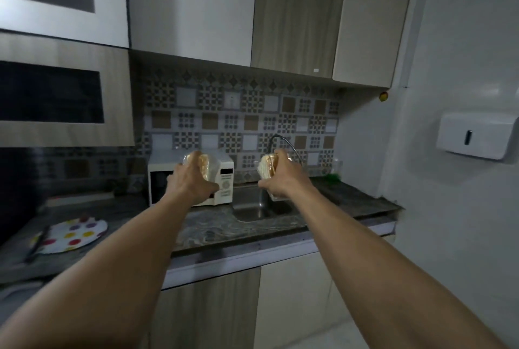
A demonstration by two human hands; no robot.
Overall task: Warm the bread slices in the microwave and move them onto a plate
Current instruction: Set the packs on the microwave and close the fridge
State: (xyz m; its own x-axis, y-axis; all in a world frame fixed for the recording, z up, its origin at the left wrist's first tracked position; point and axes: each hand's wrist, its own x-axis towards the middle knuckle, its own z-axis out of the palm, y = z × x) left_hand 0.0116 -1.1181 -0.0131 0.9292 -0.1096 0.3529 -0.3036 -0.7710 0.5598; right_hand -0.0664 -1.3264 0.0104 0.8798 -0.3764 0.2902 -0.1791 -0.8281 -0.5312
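Both forearms [112, 278] stretched over the bench [238, 226], the left hand [193, 181] gripping one bread pack [202, 164] before the far microwave [226, 183] and the right hand [285, 179] gripping a second bread pack [266, 166] above the sink [257, 209], where a loosened hold could drop it while opening the door.

The microwave [161, 177] stands at the back of the surface [213, 229], just left of the sink [252, 212]. The plate [75, 233] lies farther left, near the front edge. A dispenser [474, 135] hangs on the right wall [463, 40].
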